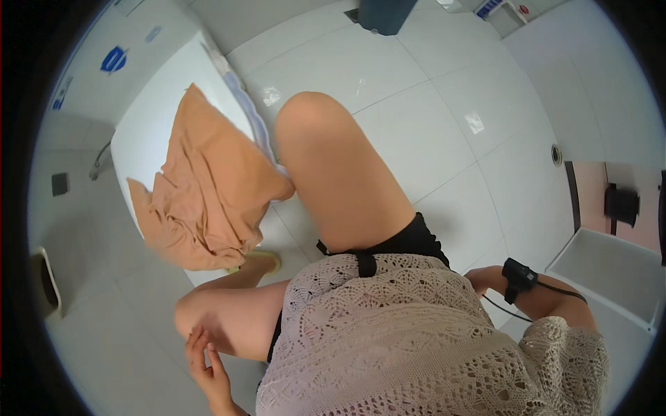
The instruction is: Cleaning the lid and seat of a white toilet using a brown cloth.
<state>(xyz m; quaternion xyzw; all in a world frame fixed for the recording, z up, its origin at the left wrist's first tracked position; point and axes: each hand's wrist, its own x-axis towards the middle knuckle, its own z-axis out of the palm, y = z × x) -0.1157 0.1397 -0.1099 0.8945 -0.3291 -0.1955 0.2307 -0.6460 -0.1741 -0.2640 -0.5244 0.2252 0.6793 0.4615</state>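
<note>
My left hand is beside my bent left knee, its fingers loosely stretched and apart, with nothing in them. I cannot tell whether the fingertips touch the leg. My right arm bends back toward my right hip, a black strapped device with a cable on its wrist. Only a bit of my right hand shows past the knit top, and its fingers are hidden. In front at the left, a crumpled orange-tan cloth lies draped over a white flat-topped unit, one edge close to my raised right knee.
A pale blue-grey strip runs along the unit's edge. Glossy white tiles cover the floor. A dark bin stands at the far side, a whitish tub-like container at the right. A light-rimmed opening shows far left.
</note>
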